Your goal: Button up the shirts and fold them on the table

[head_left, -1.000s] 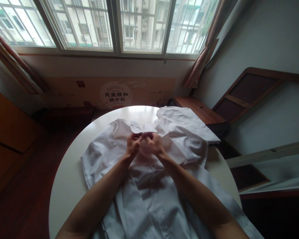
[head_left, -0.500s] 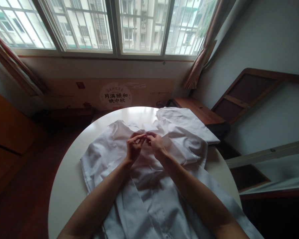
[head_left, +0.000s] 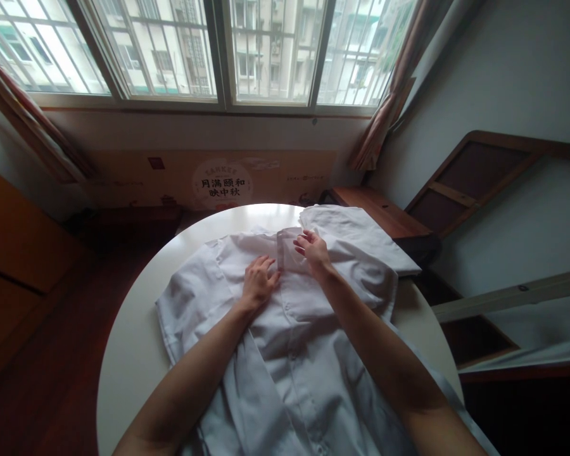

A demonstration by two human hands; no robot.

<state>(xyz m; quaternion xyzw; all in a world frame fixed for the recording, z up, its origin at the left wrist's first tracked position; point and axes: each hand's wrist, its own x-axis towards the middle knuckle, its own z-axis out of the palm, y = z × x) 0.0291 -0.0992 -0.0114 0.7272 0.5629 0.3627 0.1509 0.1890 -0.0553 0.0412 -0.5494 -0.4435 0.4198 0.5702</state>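
Note:
A white button-up shirt (head_left: 294,354) lies front-up on a round white table (head_left: 133,342), its collar toward the window. My left hand (head_left: 258,280) rests flat on the shirt just below the collar, fingers stretched out. My right hand (head_left: 314,251) is a little farther back and to the right, fingers curled and pinching the raised shirt collar (head_left: 287,248). Both forearms reach over the shirt's buttoned front.
A second white garment (head_left: 361,234), folded flat, lies at the table's far right edge. Behind it stands a low wooden bench (head_left: 380,212). A cardboard box with printed characters (head_left: 218,180) sits under the window. Wooden frames lean against the right wall.
Both hands were pinched together at the collar. They have come apart: the left hand now lies flat on the shirt, the right has moved right, holding the collar. The shirt's shoulders lie flatter.

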